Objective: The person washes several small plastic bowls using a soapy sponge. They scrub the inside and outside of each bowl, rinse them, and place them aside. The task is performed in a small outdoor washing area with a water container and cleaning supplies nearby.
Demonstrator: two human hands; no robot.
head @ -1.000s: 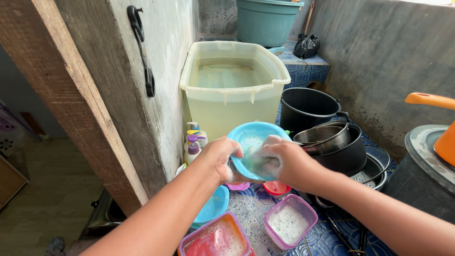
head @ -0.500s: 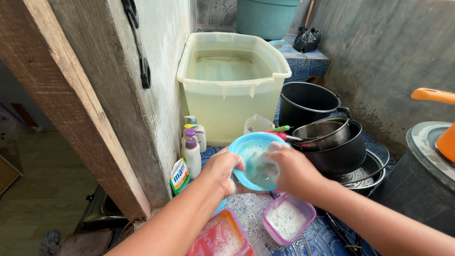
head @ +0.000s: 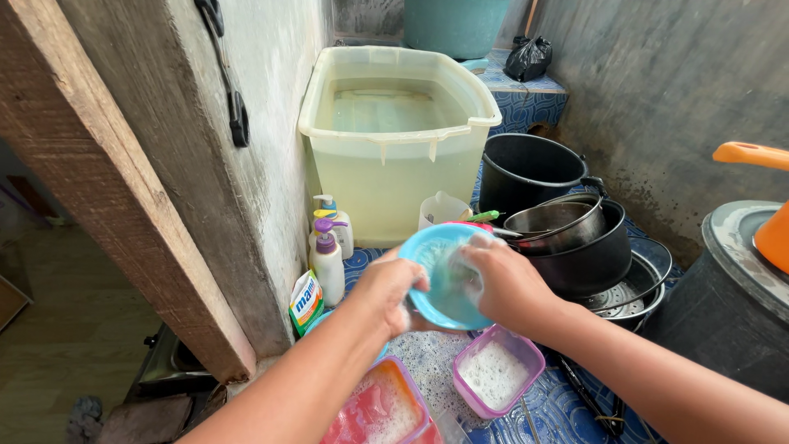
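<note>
Gripping a blue bowl [head: 444, 275] by its near rim, the left hand [head: 386, 292] tilts it so the hollow faces the camera, above the tiled floor [head: 526, 411] and between the two forearms. The right hand [head: 501, 284] is closed on a soapy pad pressed against the inside of the bowl; the pad itself is mostly hidden by the fingers [head: 477, 247] and by foam.

Directly below the bowl sit two square plastic tubs filled with suds: a purple-rimmed tub [head: 497, 370] under the right wrist and a red tub [head: 382, 407] under the left forearm, just beside each other.

Behind the hands stands a large pale basin [head: 394, 181] holding clear water. At its left foot, against the concrete wall [head: 271, 123], stand two pump bottles [head: 330, 247] and a green-and-white sachet [head: 306, 300]. A small clear jug [head: 440, 210] stands at the foot of the basin, just behind the bowl.

To the right of the bowl, a steel pan [head: 555, 222] rests inside a black pot [head: 592, 259], which sits beside a steamer tray [head: 637, 292] on the floor. A taller black pot [head: 526, 168] stands behind these, next to the basin. A black bag [head: 528, 56] lies on the tiled ledge further back. An orange handle [head: 752, 154] juts in at the right edge above a dark drum [head: 723, 304]. A rough wooden post [head: 115, 181] fills the left foreground.
</note>
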